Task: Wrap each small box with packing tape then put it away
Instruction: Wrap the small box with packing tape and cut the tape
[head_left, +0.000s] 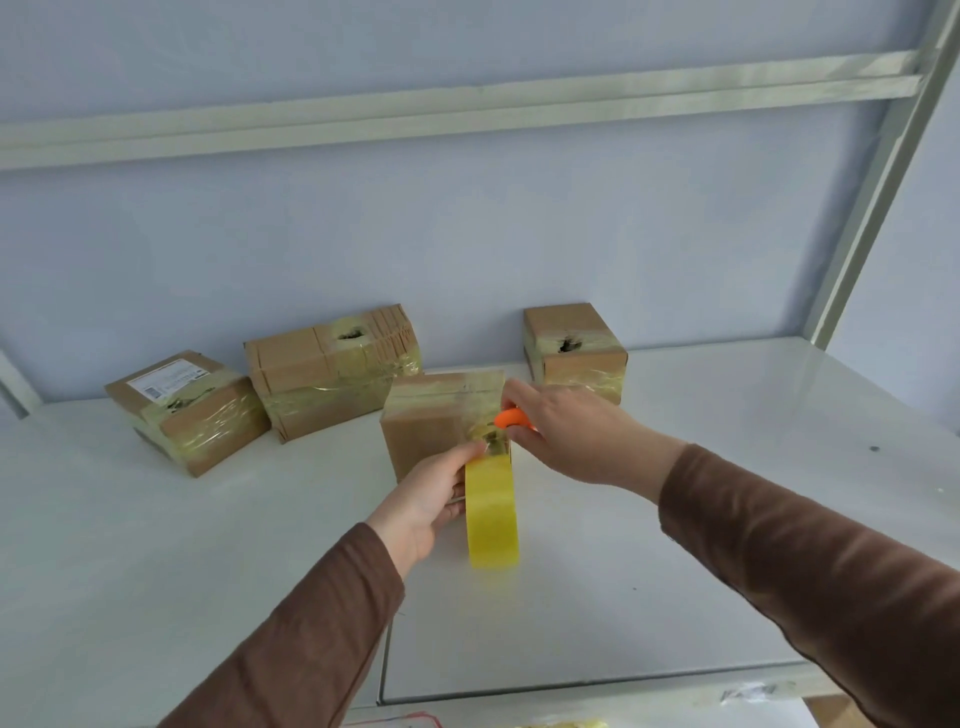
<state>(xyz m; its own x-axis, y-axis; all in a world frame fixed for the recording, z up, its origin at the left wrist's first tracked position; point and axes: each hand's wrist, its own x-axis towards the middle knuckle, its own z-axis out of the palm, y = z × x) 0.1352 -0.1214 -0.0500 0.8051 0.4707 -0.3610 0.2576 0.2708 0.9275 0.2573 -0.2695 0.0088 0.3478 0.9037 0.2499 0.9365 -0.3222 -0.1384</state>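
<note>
The box (441, 421) stands mid-counter (727, 519), and the taut tape strip runs from its near face down to the roll (492, 512) gripped by the left hand (431, 499), while the right hand (561, 431), holding an orange cutter (511, 417), sits just right of that strip.

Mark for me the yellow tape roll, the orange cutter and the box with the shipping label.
yellow tape roll (492, 519), head view, on its outer yellow band.
orange cutter (510, 417), head view, on the orange part showing beside the right hand.
box with the shipping label (171, 383), head view, on the white label on top.
</note>
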